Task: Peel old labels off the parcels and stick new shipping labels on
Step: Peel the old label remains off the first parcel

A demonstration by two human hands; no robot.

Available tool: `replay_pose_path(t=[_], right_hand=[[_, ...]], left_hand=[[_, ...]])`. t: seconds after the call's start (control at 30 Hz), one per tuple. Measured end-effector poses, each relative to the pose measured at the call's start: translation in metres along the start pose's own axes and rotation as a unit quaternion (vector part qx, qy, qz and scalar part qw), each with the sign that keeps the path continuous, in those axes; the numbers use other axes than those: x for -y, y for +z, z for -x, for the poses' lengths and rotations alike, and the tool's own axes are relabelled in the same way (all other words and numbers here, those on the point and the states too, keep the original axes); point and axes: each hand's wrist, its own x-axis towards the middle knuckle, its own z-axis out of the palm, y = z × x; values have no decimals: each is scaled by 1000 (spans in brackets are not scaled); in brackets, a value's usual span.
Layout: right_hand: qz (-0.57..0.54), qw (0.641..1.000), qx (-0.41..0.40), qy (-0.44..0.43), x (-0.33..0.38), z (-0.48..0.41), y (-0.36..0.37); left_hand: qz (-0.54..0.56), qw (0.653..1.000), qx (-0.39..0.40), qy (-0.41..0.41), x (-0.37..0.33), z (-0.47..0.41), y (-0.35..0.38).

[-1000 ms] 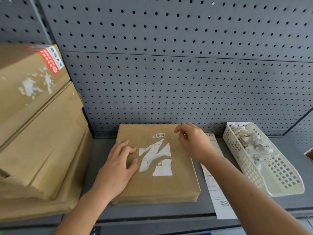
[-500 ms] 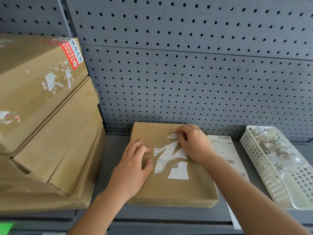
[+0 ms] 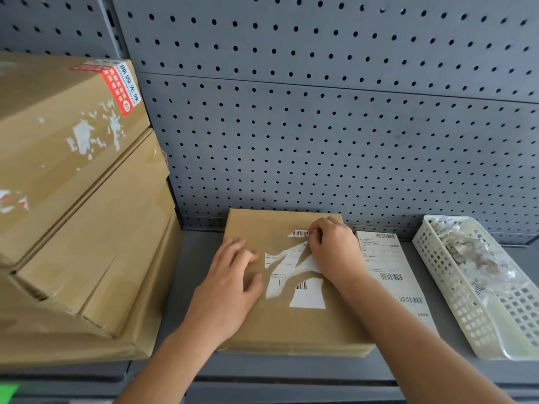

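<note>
Since one second ago the right hand has come down from the far edge of the parcel to the small barcode scrap at the top of the old label. It keeps the same place as half a second ago. The left hand has not left the box.

The parcel lies flat on the grey shelf, against the pegboard wall. It sits between a stack of bigger parcels on the left and a sheet of new labels just beside it on the right.

The left hand lies flat with straight, spread fingers and presses the cardboard next to the torn label. The fingers of the right hand are curled, and thumb and forefinger close on the right end of the barcode scrap. I cannot tell if the paper is already lifted there.

To my judgement the step in hand is the peeling, and it is far from finished on this box. A long torn piece remains in the middle and a squarer one below it. The next move calls for a slow pull, kept low along the surface, so that the thin scrap comes off whole while the left hand holds the box steady. The piece then probably belongs in the white basket on the right, where other torn scraps lie. The new label is not yet due.
</note>
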Motion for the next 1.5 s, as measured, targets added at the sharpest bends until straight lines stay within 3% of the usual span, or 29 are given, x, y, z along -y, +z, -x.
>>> replay_pose_path(t=[0.13, 0.33, 0.57, 0.67, 0.77, 0.87, 1.03, 1.2, 1.37, 1.5], right_hand=[[-11, 999, 20, 22, 1, -1, -2], [-125, 989, 48, 65, -1, -2, -14], [-34, 999, 18, 21, 3, 2, -3], [-67, 996, 58, 25, 2, 2, -7], [-95, 994, 34, 53, 1, 1, -10], [-39, 999, 10, 29, 4, 2, -5], [-74, 995, 56, 26, 3, 2, -9], [-54, 998, 10, 37, 4, 2, -6], [-92, 993, 65, 38, 6, 2, -13], [-93, 994, 35, 50, 3, -1, -16]], left_hand=[[2, 1000, -1, -1, 0, 0, 0], [4, 1000, -1, -9, 0, 0, 0], [3, 1000, -1, -3, 1, 0, 1], [4, 1000, 1, -6, 1, 1, 0], [4, 1000, 1, -5, 0, 0, 0], [0, 1000, 2, -4, -1, 1, -1], [1, 1000, 0, -7, 1, 0, 0], [-2, 1000, 0, -6, 1, 0, 1], [1, 1000, 0, -5, 1, 0, 1], [1, 1000, -1, -2, 1, 0, 1]])
